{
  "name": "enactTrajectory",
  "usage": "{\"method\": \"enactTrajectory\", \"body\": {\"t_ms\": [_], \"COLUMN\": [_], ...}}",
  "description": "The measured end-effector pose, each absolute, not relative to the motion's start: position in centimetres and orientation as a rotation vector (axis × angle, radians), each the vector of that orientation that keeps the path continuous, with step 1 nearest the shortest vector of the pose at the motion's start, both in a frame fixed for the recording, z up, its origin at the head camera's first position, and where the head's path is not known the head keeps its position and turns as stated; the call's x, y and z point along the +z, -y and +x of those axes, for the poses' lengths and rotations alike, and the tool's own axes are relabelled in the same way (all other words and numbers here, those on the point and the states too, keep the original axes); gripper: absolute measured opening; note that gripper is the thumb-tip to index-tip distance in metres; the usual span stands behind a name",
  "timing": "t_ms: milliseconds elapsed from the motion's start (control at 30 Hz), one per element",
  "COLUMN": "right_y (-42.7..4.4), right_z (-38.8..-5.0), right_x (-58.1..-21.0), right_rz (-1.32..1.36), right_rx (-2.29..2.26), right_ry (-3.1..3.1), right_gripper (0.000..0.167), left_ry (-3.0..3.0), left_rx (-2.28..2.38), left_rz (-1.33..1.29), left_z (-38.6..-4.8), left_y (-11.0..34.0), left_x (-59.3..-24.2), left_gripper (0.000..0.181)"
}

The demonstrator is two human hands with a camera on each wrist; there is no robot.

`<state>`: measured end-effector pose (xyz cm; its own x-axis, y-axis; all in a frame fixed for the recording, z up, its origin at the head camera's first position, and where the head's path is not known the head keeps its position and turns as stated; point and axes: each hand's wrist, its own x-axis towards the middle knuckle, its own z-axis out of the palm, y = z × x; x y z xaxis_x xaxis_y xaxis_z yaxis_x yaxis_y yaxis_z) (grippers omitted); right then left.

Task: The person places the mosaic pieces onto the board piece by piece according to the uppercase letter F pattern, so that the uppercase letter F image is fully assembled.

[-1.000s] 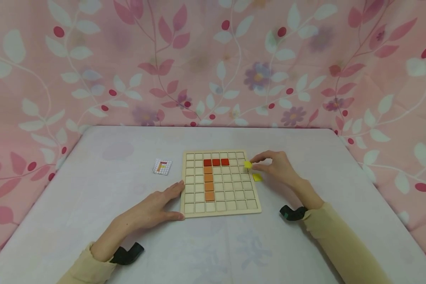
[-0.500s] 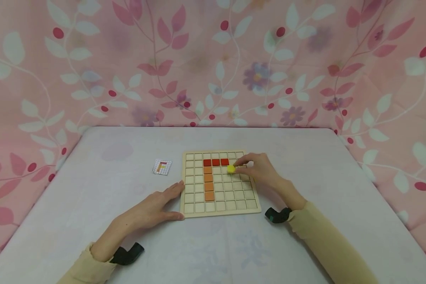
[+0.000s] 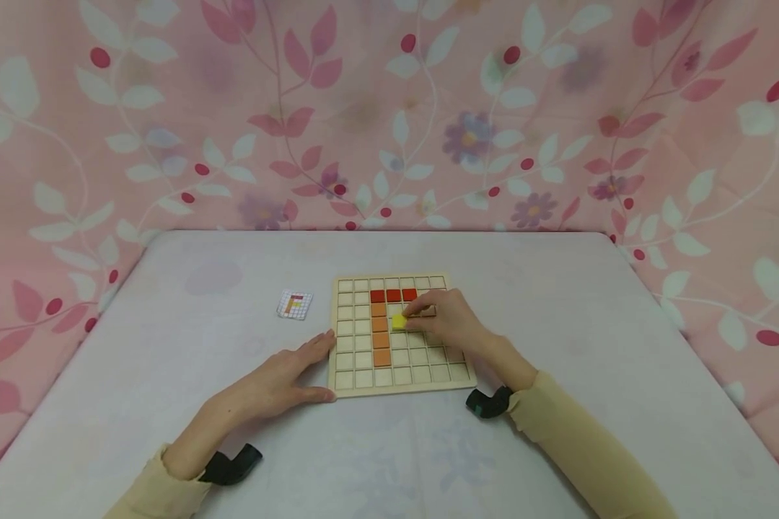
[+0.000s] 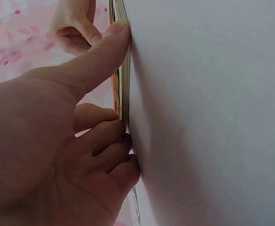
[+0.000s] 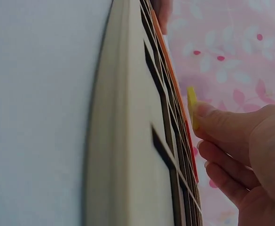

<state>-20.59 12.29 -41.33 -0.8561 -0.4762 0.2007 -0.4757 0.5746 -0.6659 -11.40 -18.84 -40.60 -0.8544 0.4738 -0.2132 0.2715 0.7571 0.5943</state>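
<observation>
A square wooden grid board lies flat on the table. Three red tiles form a row on it, and several orange tiles form a column below the leftmost red one. My right hand pinches a yellow tile between thumb and fingers, over the cells just right of the orange column. The right wrist view shows this tile tilted on edge, slightly off the board. My left hand rests against the board's left edge, its thumb near the front corner and its fingers further back.
A small stack of pattern cards lies left of the board, its top card printed with red, orange and yellow squares on a grid. The white-covered table meets a pink floral cloth at the back.
My right hand has carried the yellow tile left from the board's right edge to beside the orange column. Another yellow tile, seen earlier right of the board, is hidden now. The left hand stays put.
</observation>
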Motion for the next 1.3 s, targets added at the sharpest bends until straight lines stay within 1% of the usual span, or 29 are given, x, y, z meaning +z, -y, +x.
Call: {"method": "enactTrajectory", "body": {"t_ms": [367, 1300], "right_y": [-12.1, -12.2], "right_z": [-20.5, -20.7], "right_x": [-42.3, -42.9], "right_rz": [-1.07, -1.139], "right_rx": [-1.183, -1.209], "right_ry": [-2.867, -2.873], "right_gripper": [0.017, 0.019], "left_ry": [-2.613, -2.621], "left_rx": [0.788, 0.778], "left_rz": [0.589, 0.605], "left_z": [-11.5, -11.3], "left_y": [18.9, 18.8], "left_x": [-40.6, -40.5], "left_gripper": [0.095, 0.095]}}
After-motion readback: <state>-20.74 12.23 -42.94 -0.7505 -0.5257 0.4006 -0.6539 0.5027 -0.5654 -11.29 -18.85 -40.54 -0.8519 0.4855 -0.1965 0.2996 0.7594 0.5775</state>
